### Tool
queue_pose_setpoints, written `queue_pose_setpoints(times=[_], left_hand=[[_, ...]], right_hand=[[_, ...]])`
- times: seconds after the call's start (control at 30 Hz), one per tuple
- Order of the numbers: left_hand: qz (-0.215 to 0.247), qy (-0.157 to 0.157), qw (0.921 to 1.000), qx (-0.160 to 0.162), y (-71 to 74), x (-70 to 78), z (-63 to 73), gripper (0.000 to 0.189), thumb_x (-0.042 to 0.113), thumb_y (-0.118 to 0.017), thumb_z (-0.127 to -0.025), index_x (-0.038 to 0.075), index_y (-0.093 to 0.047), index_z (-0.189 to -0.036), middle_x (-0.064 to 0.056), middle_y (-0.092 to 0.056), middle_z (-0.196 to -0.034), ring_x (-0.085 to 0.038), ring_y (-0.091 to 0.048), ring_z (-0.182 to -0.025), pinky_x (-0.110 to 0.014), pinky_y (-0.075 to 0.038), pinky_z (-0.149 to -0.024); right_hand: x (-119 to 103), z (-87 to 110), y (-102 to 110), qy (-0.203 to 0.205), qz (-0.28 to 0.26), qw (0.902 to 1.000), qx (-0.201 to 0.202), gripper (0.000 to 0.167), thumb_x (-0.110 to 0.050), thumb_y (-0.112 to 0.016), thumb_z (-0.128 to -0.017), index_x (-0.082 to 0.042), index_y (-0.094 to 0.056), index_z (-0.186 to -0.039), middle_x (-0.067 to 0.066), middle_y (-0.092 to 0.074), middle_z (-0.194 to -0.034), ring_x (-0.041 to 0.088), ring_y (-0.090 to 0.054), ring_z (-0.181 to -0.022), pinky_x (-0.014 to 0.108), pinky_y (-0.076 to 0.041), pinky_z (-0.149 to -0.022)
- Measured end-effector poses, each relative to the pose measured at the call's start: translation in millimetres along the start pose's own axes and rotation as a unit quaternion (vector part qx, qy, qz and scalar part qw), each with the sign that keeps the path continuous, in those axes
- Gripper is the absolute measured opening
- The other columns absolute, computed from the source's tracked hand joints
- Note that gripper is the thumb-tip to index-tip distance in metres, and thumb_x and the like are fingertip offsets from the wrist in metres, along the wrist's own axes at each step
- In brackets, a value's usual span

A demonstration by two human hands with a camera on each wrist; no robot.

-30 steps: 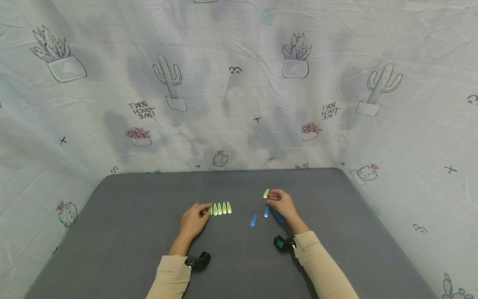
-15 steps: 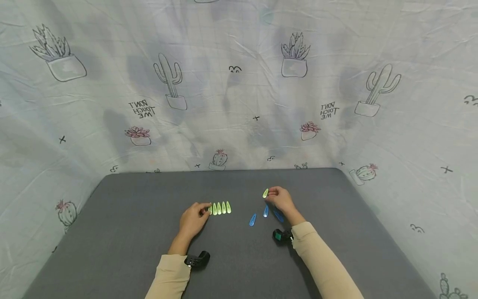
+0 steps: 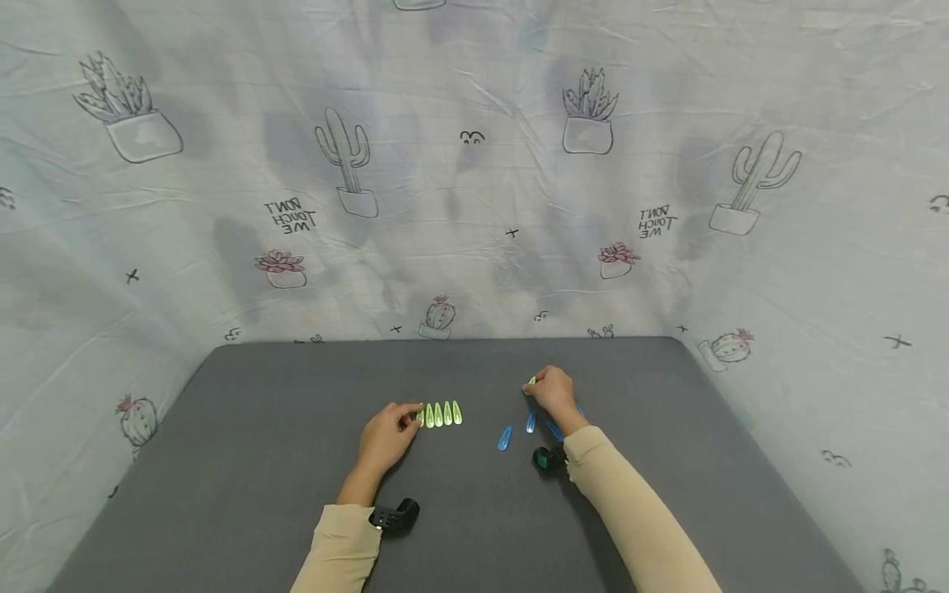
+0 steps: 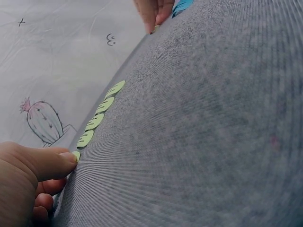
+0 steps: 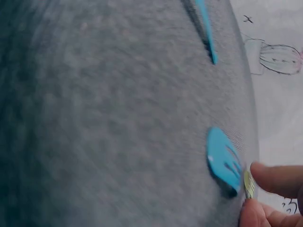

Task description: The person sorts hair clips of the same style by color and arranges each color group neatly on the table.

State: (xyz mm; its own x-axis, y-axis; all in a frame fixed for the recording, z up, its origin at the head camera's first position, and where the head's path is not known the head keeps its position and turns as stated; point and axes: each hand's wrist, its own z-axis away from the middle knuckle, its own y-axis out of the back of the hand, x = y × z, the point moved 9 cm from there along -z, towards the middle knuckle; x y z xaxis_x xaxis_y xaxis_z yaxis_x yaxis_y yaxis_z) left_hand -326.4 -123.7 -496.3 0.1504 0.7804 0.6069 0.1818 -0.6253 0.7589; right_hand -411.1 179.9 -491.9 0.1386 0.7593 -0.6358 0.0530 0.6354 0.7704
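Several yellow-green snap hair clips (image 3: 438, 413) stand side by side in a row on the grey table. At the row's left end my left hand (image 3: 387, 432) pinches the last clip (image 4: 76, 156) between thumb and finger, hiding most of it. To the right, my right hand (image 3: 554, 391) pinches another yellow-green hair clip (image 5: 248, 184) by its ends between thumb and fingertips. Several blue hair clips lie around and nearer than that hand: one (image 3: 504, 438) at the left, a second (image 3: 530, 422) just below the fingers, others partly behind the wrist.
The grey table (image 3: 460, 511) ends at a back edge against a white cloth (image 3: 511, 280) printed with cacti. Each wrist carries a black camera, the left one (image 3: 395, 516) low over the table and the right one (image 3: 549, 457) near the blue clips.
My right hand has closed its fingertips round the single yellow-green hair clip and turned over it, covering most of it. The left hand keeps its place at the row.
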Motion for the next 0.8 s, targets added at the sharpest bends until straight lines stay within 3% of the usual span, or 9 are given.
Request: queue_pose_setpoints(times=[0.23, 0.4, 0.67, 0.8], left_hand=[[-0.002, 0.004, 1.0, -0.003, -1.6, 0.4, 1.4, 0.026, 0.02, -0.069, -0.085, 0.018, -0.071, -0.111, 0.005, -0.05, -0.075, -0.009, -0.039, -0.06, -0.028, -0.031, -0.057], [-0.003, 0.006, 1.0, 0.002, -1.2, 0.0, 0.4, 0.025, 0.019, -0.069, -0.085, 0.017, -0.071, -0.111, 0.005, -0.05, -0.075, -0.01, -0.039, -0.06, -0.028, -0.031, -0.058], [-0.005, 0.008, 0.9999, 0.007, -2.8, 2.1, -1.1, 0.025, 0.02, -0.07, -0.085, 0.018, -0.072, -0.109, 0.005, -0.05, -0.074, -0.009, -0.039, -0.06, -0.028, -0.031, -0.057], [-0.004, 0.008, 0.9999, 0.013, -2.4, 2.5, -2.5, 0.024, 0.019, -0.07, -0.085, 0.017, -0.072, -0.109, 0.005, -0.05, -0.074, -0.009, -0.039, -0.06, -0.028, -0.031, -0.057]], right_hand=[[-0.5, -1.7, -0.5, 0.012, -0.005, 0.9999, 0.01, 0.034, -0.01, -0.073, -0.079, 0.005, -0.064, -0.108, 0.018, -0.066, -0.097, 0.033, -0.061, -0.088, 0.042, -0.049, -0.078], [3.1, -4.2, -0.1, 0.031, -0.041, 0.9987, 0.0, 0.036, -0.005, -0.071, -0.079, 0.004, -0.065, -0.113, 0.011, -0.067, -0.085, 0.022, -0.058, -0.074, 0.036, -0.048, -0.07], [9.2, -0.7, -0.5, 0.038, -0.096, 0.9943, -0.026, 0.037, -0.004, -0.069, -0.081, 0.0, -0.065, -0.118, 0.009, -0.066, -0.086, 0.021, -0.058, -0.079, 0.033, -0.047, -0.068], [9.6, -0.7, -5.1, 0.045, -0.15, 0.9867, -0.042, 0.038, -0.002, -0.068, -0.081, -0.001, -0.065, -0.119, 0.007, -0.066, -0.084, 0.018, -0.057, -0.078, 0.029, -0.046, -0.067]])
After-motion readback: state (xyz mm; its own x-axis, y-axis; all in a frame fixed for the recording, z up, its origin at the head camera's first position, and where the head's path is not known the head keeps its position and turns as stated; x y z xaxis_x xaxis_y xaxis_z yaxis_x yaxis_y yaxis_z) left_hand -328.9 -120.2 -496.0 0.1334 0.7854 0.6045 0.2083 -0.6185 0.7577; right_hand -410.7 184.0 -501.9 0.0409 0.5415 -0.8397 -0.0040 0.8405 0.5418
